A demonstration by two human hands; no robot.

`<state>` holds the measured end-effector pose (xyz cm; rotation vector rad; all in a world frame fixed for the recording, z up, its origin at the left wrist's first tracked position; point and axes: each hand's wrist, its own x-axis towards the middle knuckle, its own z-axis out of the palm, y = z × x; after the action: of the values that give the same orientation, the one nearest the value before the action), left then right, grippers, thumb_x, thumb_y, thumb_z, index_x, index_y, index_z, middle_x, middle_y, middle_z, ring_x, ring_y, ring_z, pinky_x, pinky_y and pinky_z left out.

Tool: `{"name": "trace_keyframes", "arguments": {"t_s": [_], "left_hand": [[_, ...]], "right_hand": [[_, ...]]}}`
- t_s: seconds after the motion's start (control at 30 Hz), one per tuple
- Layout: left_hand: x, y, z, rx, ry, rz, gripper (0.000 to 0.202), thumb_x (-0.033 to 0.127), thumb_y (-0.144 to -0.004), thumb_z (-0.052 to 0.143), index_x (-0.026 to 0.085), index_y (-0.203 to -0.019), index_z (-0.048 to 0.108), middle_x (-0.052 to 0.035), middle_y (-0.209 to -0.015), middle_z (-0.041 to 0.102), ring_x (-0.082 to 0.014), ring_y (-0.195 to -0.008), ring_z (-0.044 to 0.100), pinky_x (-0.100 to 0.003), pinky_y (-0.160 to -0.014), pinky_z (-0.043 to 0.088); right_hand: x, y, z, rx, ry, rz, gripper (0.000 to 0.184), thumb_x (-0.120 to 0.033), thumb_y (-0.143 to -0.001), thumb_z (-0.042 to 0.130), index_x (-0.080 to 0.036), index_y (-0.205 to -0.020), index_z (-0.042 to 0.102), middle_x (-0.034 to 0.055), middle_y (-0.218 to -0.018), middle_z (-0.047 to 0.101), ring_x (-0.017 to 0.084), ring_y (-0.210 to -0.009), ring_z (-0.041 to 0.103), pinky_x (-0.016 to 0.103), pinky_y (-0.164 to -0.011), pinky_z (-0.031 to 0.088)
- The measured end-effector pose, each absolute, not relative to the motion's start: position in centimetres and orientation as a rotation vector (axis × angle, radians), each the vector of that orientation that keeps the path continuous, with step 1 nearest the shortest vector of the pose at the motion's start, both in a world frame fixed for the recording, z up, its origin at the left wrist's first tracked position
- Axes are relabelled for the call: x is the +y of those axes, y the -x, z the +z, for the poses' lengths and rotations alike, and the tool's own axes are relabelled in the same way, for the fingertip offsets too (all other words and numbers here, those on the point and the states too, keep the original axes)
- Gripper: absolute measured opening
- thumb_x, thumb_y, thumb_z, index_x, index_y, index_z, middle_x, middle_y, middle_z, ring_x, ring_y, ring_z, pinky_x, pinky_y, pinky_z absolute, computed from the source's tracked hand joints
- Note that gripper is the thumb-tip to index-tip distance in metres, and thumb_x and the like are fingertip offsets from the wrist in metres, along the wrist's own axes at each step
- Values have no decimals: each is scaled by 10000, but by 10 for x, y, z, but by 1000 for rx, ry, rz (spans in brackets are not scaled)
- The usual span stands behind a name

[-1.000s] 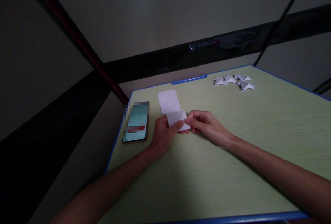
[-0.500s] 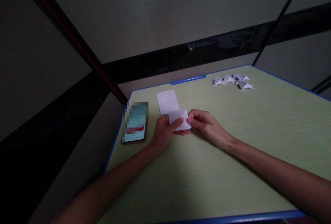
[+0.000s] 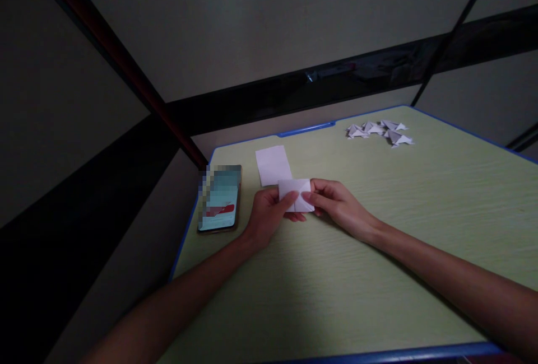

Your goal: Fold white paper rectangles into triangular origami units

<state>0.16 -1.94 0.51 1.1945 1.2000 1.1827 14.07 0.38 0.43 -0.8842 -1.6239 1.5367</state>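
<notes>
A small folded white paper (image 3: 301, 186) with visible crease lines is held just above the table, in front of me. My left hand (image 3: 268, 213) pinches its left side, thumb on top and fingers underneath. On the right side, my right hand (image 3: 338, 204) grips the same paper, its thumb pressed on the face close to the left thumb. The fingers behind the paper are partly hidden. Just beyond it lies a flat sheet of white paper (image 3: 272, 163) on the table, its near edge partly covered by the held piece.
To the left, a phone (image 3: 221, 199) with a lit, partly blurred screen lies near the blue table edge. Several folded white paper figures (image 3: 372, 129) sit together at the far right of the light wooden table (image 3: 420, 196). A panelled wall (image 3: 252, 33) rises behind the table.
The folded paper has shifted slightly right and sits straighter. My right thumb has moved further onto its face. The phone's screen picture differs a little.
</notes>
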Motion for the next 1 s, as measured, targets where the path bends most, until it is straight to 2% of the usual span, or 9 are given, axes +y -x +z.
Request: {"name": "trace_keyframes", "arguments": {"t_s": [0.2,0.43,0.5,0.6,0.73,0.87,1.0], "left_hand": [[-19,0,8,1188,-1307,1094,215,306,-637,600,100,-575,598,-20,-434,594,-99,-389,541,-184,-401,426],[-21,1,8,1272,-1358,1197,226,301,-665,572,109,-546,578,-8,-438,590,-95,-386,538,-180,-403,416],[-22,0,8,1282,-1359,1208,226,301,-671,567,110,-550,582,-10,-443,593,-101,-394,544,-188,-412,425],[-22,-1,7,1274,-1357,1188,221,300,-683,556,101,-598,601,-24,-471,611,-105,-408,553,-192,-424,436],[-22,-1,8,1249,-1334,1172,237,314,-690,543,92,-643,608,-43,-520,635,-98,-398,545,-185,-403,424],[-21,0,9,1241,-1326,1167,238,316,-689,539,98,-619,603,-32,-503,624,-101,-402,545,-191,-408,417],[-21,-1,9,1223,-1309,1162,212,297,-666,564,106,-575,583,-11,-469,596,-95,-388,532,-190,-406,411]], "right_hand": [[3,-142,1,-1697,799,1510,242,-356,-735,478,-155,-610,426,-14,-560,458,87,-523,395,232,-500,287],[1,-140,4,-1730,914,1425,345,-427,-755,451,-179,-533,363,-63,-452,346,56,-409,273,212,-421,219],[1,-140,6,-1786,873,1430,334,-419,-773,429,-172,-552,391,-45,-482,399,66,-434,329,215,-443,259],[0,-141,7,-1843,808,1361,291,-366,-805,403,-155,-611,448,3,-596,509,99,-564,447,237,-561,339],[-1,-141,7,-1887,728,1364,334,-345,-841,339,-139,-631,498,20,-644,542,107,-620,481,246,-641,351],[0,-142,5,-1889,709,1408,352,-373,-822,368,-144,-584,489,-15,-563,491,75,-508,410,220,-520,308],[4,-143,5,-1711,819,1449,284,-381,-700,547,-160,-565,429,-56,-489,421,51,-428,321,205,-422,228]]}}
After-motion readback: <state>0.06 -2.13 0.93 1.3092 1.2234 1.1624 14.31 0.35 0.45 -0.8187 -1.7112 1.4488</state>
